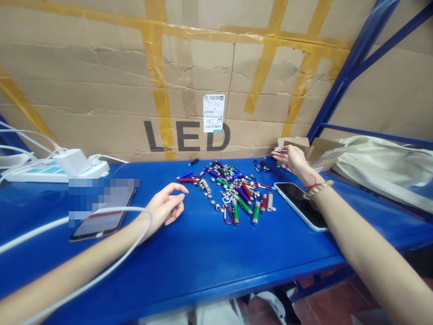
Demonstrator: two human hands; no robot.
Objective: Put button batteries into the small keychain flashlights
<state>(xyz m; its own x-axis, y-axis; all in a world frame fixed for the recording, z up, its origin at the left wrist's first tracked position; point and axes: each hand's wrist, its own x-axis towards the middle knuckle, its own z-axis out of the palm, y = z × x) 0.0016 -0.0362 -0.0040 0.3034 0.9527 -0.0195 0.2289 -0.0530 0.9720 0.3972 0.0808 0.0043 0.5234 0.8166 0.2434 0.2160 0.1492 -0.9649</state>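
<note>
My left hand (168, 204) rests just above the blue tabletop, left of the pile, its fingers loosely bent and apart with nothing in them. My right hand (291, 158) reaches to the mouth of a small cardboard box (297, 143) at the back right. Something small and silvery shows at its closed fingertips, too small to name. Between the hands lies a pile of small metal keychain flashlights, among them a green one (256, 213), a red one (264, 203) and a purple one (243, 197). Button cells (213, 202) and a red carabiner clip (228, 215) lie among them.
A phone (301, 205) lies under my right forearm; a dark phone (104, 216) lies at left. A white cable (135, 209) crosses my left forearm. A power strip (37, 174) is at far left, a large taped carton (189, 81) behind, a blue frame (348, 76) at right.
</note>
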